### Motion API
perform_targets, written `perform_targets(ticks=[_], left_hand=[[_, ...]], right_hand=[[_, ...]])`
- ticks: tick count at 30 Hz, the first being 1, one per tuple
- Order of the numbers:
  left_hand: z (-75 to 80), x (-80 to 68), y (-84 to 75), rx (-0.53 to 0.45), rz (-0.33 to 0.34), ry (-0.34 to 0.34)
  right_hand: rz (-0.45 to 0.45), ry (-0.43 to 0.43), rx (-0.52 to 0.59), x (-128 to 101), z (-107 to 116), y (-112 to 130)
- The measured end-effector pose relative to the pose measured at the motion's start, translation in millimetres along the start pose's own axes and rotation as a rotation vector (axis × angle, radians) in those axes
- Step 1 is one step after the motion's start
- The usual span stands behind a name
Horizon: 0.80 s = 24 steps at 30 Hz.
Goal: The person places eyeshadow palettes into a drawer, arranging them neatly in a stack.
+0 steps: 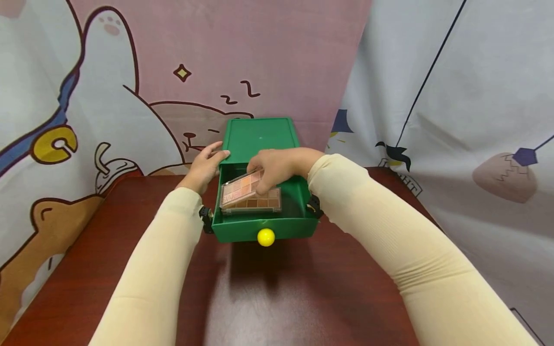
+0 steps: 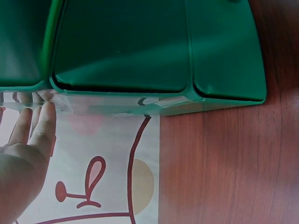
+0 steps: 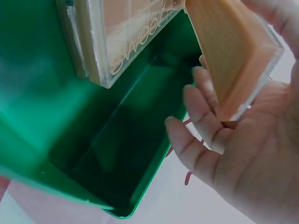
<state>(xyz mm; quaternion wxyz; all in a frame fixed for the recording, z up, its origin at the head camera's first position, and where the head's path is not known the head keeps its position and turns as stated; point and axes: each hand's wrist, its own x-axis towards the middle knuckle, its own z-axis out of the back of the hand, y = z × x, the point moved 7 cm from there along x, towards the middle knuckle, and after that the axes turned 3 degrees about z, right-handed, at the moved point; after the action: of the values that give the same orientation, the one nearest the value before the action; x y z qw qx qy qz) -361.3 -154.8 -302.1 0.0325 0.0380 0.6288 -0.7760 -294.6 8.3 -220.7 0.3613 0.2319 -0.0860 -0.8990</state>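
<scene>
Eyeshadow palette under right-hand fingers, above open green drawer.

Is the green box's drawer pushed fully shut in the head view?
No: the drawer stands pulled out toward the person, and the right hand holds an eyeshadow palette over its open inside.

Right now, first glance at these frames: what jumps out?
The green box at the table's far middle, its drawer pulled out toward the viewer with a yellow knob on the front. The right hand grips an eyeshadow palette tilted over the open drawer, while the left hand rests on the box's left top edge. A cartoon-print cloth hangs behind.
</scene>
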Motion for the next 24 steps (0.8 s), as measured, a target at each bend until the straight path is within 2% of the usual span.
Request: perform_targets(ticks=[3, 5, 8, 12, 15, 18, 21, 24], left_hand=[[1.4, 0.5, 2.3, -0.017, 0.012, 0.000], [2.1, 0.5, 3.3, -0.020, 0.016, -0.003], [2.7, 0.3, 4.3, -0.018, 0.016, -0.011], [2.4, 0.4, 5.3, -0.018, 0.014, -0.016], [1.2, 0.1, 4.7, -0.022, 0.011, -0.015], [0.4, -0.2, 3.7, -0.017, 0.004, -0.012], [-0.3, -0.6, 2.4, -0.013, -0.002, -0.011], [-1.9, -0.5, 0.5, -0.011, -0.005, -0.007]], right_hand=[[0.017, -0.003, 0.069, 0, 0, -3], [0.030, -0.037, 0.141, -1, 2, -8], [0.051, -0.151, 0.255, -9, 10, -20], [0.082, -0.373, 0.408, -27, 23, -44], [0.072, -0.534, 0.534, -43, 26, -71], [0.035, -0.666, 0.637, -53, 17, -107], [-0.039, -0.746, 0.694, -61, -2, -145], [-0.118, -0.787, 0.709, -71, -23, -180]])
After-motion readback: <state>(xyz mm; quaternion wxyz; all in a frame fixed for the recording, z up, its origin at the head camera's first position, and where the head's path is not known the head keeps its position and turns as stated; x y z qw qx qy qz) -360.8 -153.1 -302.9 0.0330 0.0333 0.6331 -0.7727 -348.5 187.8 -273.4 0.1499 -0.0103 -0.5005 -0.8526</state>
